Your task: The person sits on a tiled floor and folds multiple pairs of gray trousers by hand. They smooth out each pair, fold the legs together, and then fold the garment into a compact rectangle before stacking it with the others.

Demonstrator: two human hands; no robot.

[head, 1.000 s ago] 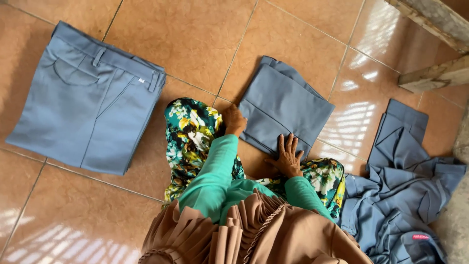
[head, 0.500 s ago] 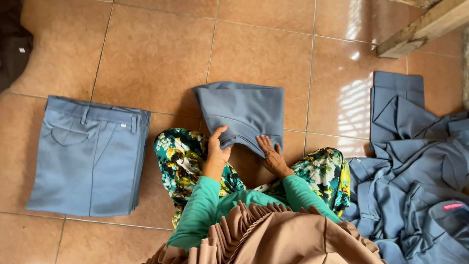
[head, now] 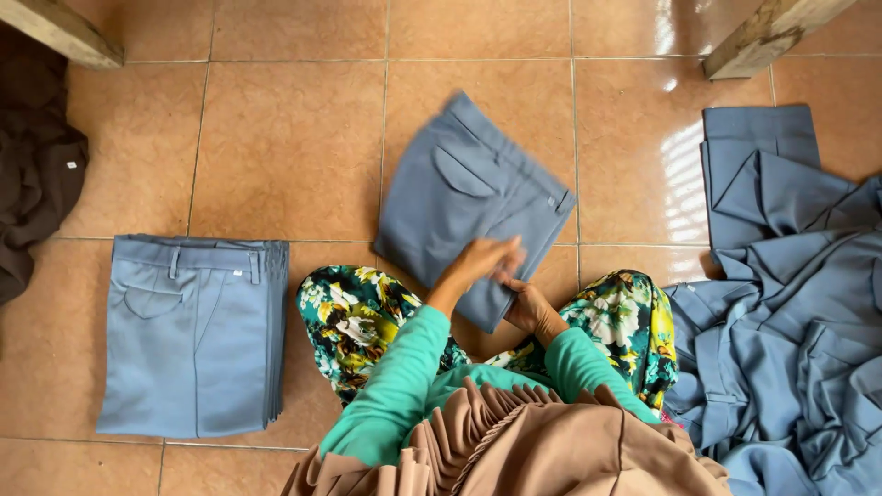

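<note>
- Head view: the folded trousers (head: 469,207) lie on the tiled floor (head: 285,138) just ahead of the person's knees, near the middle of the picture.
- From the hands, the trousers spread away toward 11 o'clock; only their near corner reaches the hands.
- Long axis: it runs from about 7 o'clock to 1 o'clock, so the piece sits askew to the tile lines. The waistband edge with its belt loops faces 1 to 2 o'clock, and the back pocket flap shows on top.
- The left hand (head: 482,262) lies over the near corner, fingers blurred. It seems to close on the cloth, but I cannot tell for sure.
- The right hand (head: 533,308) sits at the same corner, at 5 o'clock from the left hand, and appears to pinch the edge from below. Its fingers are partly hidden.
- Both hands meet at that corner, so neither is clearly nearer. The left reaches further over the cloth.
- At 9 o'clock from the hands, well apart, stands a neat stack (head: 193,335) of the same folded trousers, waistbands toward 12 o'clock.
- At 3 o'clock lies a loose heap (head: 790,312) of unfolded blue trousers.
- A dark cloth (head: 37,174) lies at the far left edge.
</note>
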